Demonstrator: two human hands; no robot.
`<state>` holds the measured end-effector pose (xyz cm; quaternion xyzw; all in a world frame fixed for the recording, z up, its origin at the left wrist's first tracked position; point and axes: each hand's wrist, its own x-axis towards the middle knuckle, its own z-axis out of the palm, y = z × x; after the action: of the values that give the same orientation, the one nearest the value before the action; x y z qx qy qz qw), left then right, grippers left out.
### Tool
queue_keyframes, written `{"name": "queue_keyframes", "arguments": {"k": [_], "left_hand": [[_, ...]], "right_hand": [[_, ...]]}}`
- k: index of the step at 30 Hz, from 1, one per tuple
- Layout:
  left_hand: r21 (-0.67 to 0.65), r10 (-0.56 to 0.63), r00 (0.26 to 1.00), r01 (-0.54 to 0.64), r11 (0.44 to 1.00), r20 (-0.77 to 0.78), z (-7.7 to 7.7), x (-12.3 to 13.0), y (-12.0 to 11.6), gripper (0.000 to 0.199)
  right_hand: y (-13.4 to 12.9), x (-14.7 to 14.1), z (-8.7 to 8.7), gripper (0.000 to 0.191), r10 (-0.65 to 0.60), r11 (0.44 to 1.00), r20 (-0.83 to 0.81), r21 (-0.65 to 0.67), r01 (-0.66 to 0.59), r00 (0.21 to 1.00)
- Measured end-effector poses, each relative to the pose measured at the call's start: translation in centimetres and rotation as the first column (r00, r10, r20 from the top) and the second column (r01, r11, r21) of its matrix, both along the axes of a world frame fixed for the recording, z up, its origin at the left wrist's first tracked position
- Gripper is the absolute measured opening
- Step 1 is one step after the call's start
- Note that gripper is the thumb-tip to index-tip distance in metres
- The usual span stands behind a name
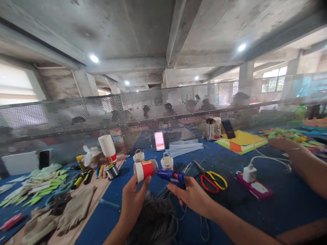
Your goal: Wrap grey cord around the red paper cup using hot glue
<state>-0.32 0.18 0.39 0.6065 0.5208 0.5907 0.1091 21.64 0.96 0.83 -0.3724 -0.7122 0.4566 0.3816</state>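
- Red and white, a paper cup (pixel 146 169) is lying sideways in midair above the blue tabletop (pixel 230 214), and your left hand (pixel 135 194) is clamping it, thumb and fingers wrapping its wall.
- Your right hand (pixel 191 194) is closing around the handle of a blue glue gun (pixel 170 175); whether you are squeezing the trigger, we cannot tell.
- The gun's nozzle is pointing at the cup's narrower end, sitting just beside it; blur is hiding whether the 2 are touching.
- For neat work, you are probably best off gripping lightly, as thin paper is likely to be denting under pressure.
- You are likely getting an evener bead by turning the cup slowly against a steady nozzle, while keeping your left fingertips clear of the heat.
- The cup is showing a white wide end facing left, a red band carrying yellowish marks, and a greyish narrow end too blurred for identifying.
- Behind your hands, 2 pale cups (pixel 167 163) with looped handles are standing upright; below, a dark bundle of strands (pixel 155 223) is lying between your forearms.
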Motion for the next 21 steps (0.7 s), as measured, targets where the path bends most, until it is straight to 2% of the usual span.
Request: {"name": "queue_keyframes", "arguments": {"k": [6, 11, 16, 21], "left_hand": [[-0.036, 0.013, 0.999, -0.011, 0.999, 0.04, 0.27, 0.12, -0.14, 0.039], [-0.034, -0.023, 0.994, 0.027, 0.999, 0.106, 0.06, 0.04, 0.1, 0.036], [-0.09, -0.035, 0.986, 0.05, 0.995, 0.161, 0.11, -0.02, 0.15, 0.034], [-0.13, -0.067, 0.96, 0.105, 0.986, 0.271, 0.35, -0.02, 0.02, 0.041]], "right_hand": [[0.13, 0.02, -0.27, 0.04, 0.014, 1.0, 0.005, 0.022, -0.015, 1.0], [0.18, -0.01, -0.5, 0.04, 0.021, 1.0, 0.003, 0.018, -0.021, 1.0], [0.2, 0.0, -0.44, 0.04, 0.02, 1.0, -0.011, 0.013, -0.02, 1.0], [0.65, -0.13, -0.72, 0.042, -0.049, 0.998, -0.062, -0.034, 0.047, 0.997]]}}
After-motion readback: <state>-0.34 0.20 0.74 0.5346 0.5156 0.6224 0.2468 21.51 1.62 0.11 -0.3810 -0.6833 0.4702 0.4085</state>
